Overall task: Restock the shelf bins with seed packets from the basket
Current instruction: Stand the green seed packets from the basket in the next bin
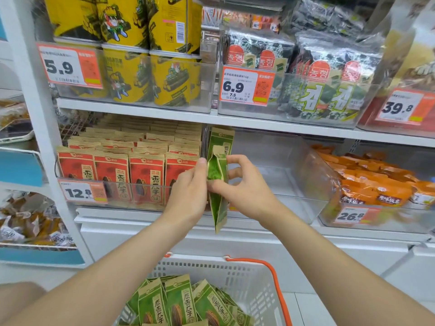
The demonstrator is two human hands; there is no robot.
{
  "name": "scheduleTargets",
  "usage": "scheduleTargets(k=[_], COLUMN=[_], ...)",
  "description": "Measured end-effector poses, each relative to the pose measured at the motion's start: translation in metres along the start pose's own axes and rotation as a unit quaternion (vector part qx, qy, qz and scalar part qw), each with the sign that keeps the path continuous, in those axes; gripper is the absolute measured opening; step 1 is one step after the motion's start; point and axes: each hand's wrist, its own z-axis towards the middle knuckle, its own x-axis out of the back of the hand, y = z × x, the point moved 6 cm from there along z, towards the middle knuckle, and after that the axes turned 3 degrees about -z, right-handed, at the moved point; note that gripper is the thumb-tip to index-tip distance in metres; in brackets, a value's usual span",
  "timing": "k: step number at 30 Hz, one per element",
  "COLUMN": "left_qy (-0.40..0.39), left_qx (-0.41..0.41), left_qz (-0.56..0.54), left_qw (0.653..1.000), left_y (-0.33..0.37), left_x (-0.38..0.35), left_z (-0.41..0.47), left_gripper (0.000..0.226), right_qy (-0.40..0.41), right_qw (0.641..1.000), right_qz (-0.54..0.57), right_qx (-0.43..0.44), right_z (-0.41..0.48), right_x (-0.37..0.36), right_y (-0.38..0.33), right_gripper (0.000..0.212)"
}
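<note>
Both hands hold one green seed packet (pixel 218 208) edge-on in front of the middle shelf (pixel 146 214), close to the front left corner of the clear bin (pixel 294 165). The left hand (pixel 188 194) lies on the packet's left face with the thumb pointing up along it. The right hand (pixel 247 191) pinches the right face between the thumb and curled fingers. So each grip is closed on this same packet. The lower end of the packet hangs below the front edge of the shelf, so it is not yet inside the bin.

A second green packet (pixel 222 137) stands upright in the bin, against its left wall. Many more packets (pixel 179 300) wait in the basket (pixel 211 264) below the arms, so I judge the restocking is near its beginning.

Several things could go wrong from here. The front wall of the bin is transparent and easy to misjudge. If the packet is pushed forward before it is lifted enough, its bottom corner may catch on this wall and the packet may fold or slip out of the pinch. The standing packet has support on one side only, so a touch from the hands could tip it over. The red packets (pixel 110 175) in the next bin to the left are very near, and a careless move could put the green one on the wrong side of the divider.
</note>
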Motion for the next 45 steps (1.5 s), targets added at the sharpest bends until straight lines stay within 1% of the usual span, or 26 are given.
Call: scheduleTargets(k=[1,3,4,8,10,12,13,15,17,20,22,23,26,28,30,31,32,34,36,38,40,41,42,43,45], left_qy=[-0.020,-0.066,-0.078,-0.088,-0.095,-0.117,-0.125,-0.128,-0.130,-0.109,-0.073,-0.055,-0.049,-0.044,-0.036,-0.038,-0.038,-0.025,0.014,0.030,0.046,0.058,0.072,0.087,0.107], left_qx=[-0.016,-0.034,-0.041,-0.049,-0.031,0.001,0.008,0.005,-0.014,-0.036,-0.049,-0.053,-0.059,-0.057,-0.035,-0.037,-0.054,-0.103,-0.110,-0.100,-0.128,-0.161,-0.198,-0.236,-0.305], left_qz=[-0.010,-0.036,-0.037,-0.041,-0.054,-0.098,-0.119,-0.133,-0.121,-0.112,-0.104,-0.091,-0.037,-0.004,-0.034,-0.041,-0.039,-0.033,-0.054,-0.071,-0.036,0.014,0.071,0.123,0.203], left_qw=[1.000,0.997,0.995,0.994,0.993,0.988,0.985,0.983,0.984,0.987,0.991,0.993,0.996,0.997,0.998,0.998,0.997,0.994,0.992,0.992,0.990,0.985,0.975,0.960,0.924], left_y=[0.006,0.012,0.012,0.014,0.011,0.007,0.009,0.011,0.013,0.010,0.006,0.005,0.002,-0.001,-0.004,-0.003,0.000,0.006,0.004,0.000,0.003,0.008,0.014,0.021,0.037], left_x=[-0.005,-0.015,-0.017,-0.019,-0.021,-0.022,-0.021,-0.019,-0.020,-0.021,-0.014,-0.010,-0.006,-0.005,-0.005,-0.005,-0.005,-0.003,0.002,0.005,0.007,0.008,0.009,0.009,0.009], left_z=[-0.004,-0.010,-0.012,-0.015,-0.013,-0.010,-0.010,-0.009,-0.011,-0.009,-0.003,-0.001,0.003,0.004,0.005,0.005,0.004,0.003,0.004,0.005,0.006,0.006,0.006,0.005,-0.001], left_gripper=[0.055,0.053,0.051,0.046,0.045,0.043,0.042,0.040,0.040,0.038,0.038,0.038,0.042,0.051,0.063,0.064,0.062,0.050,0.040,0.038,0.047,0.053,0.056,0.052,0.032], right_qy=[0.009,0.008,0.007,0.037,0.063,0.087,0.082,0.042,-0.014,-0.074,-0.109,-0.110,-0.059,-0.043,-0.031,-0.024,-0.017,-0.014,-0.030,-0.043,-0.048,-0.043,-0.024,0.010,0.099], right_qw=[1.000,1.000,0.999,0.995,0.995,0.995,0.995,0.999,1.000,0.997,0.993,0.993,0.998,0.998,0.999,0.999,0.999,0.999,0.998,0.998,0.998,0.997,0.995,0.991,0.967], right_qz=[-0.021,-0.027,-0.031,-0.073,-0.060,-0.051,-0.053,-0.026,0.017,0.017,0.045,0.051,0.029,0.029,0.034,0.038,0.041,0.041,0.046,0.038,0.038,0.045,0.043,0.024,-0.048], right_qx=[0.006,0.013,0.019,0.048,0.039,0.021,0.010,-0.013,-0.018,0.002,0.000,-0.006,-0.018,-0.020,-0.024,-0.023,-0.019,-0.001,0.019,0.024,0.028,0.046,0.083,0.135,0.229], right_z=[-0.001,-0.003,-0.005,-0.014,-0.016,-0.015,-0.014,-0.011,-0.011,-0.009,-0.008,-0.007,-0.005,-0.007,-0.008,-0.008,-0.008,-0.006,-0.006,-0.007,-0.007,-0.006,-0.004,-0.001,0.000], right_x=[0.001,0.003,0.004,0.014,0.015,0.016,0.016,0.018,0.023,0.031,0.031,0.032,0.037,0.031,0.024,0.023,0.022,0.023,0.022,0.020,0.020,0.023,0.029,0.039,0.062], right_y=[0.001,0.001,-0.001,-0.012,-0.012,-0.011,-0.009,-0.010,-0.010,-0.010,-0.007,-0.005,-0.002,0.000,0.002,0.002,0.001,-0.001,-0.004,-0.005,-0.007,-0.009,-0.013,-0.017,-0.026], right_gripper=[0.066,0.060,0.057,0.048,0.043,0.045,0.049,0.055,0.052,0.038,0.036,0.036,0.035,0.034,0.034,0.034,0.033,0.031,0.029,0.029,0.029,0.028,0.028,0.028,0.028])
